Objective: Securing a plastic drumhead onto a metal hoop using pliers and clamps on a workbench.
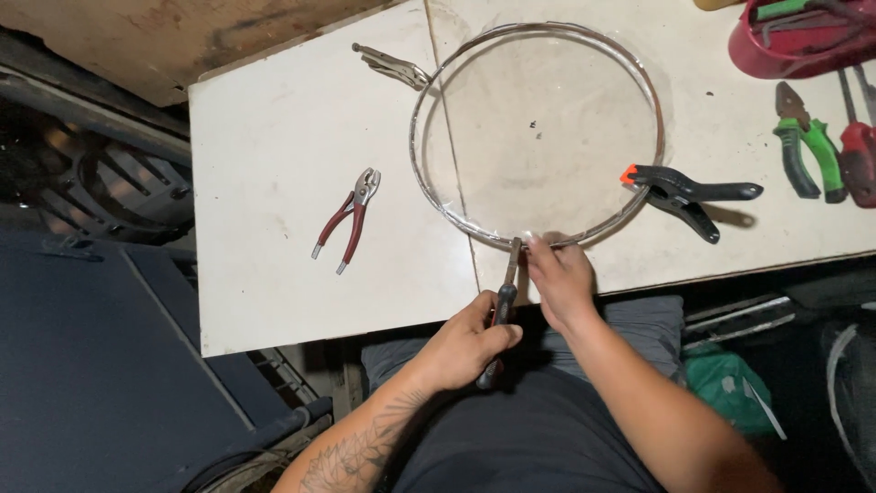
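Observation:
A round clear disc in a thin metal ring [429,110] lies on the white table [274,183]. My left hand [470,342] grips the handles of dark pliers [505,297], whose jaws bite the ring's near edge. Just right of the jaws, my right hand [558,274] pinches the ring's rim. A black spring clamp with an orange tip [684,192] holds the ring on its right side. Metal locking pliers [392,66] clamp it at the upper left.
Red-handled slip-joint pliers [349,217] lie loose on the table's left half. Green-handled pliers [803,141], a red-handled tool [858,151] and a red container of tools [803,36] sit at the far right. Dark machinery and floor lie left and below the table edge.

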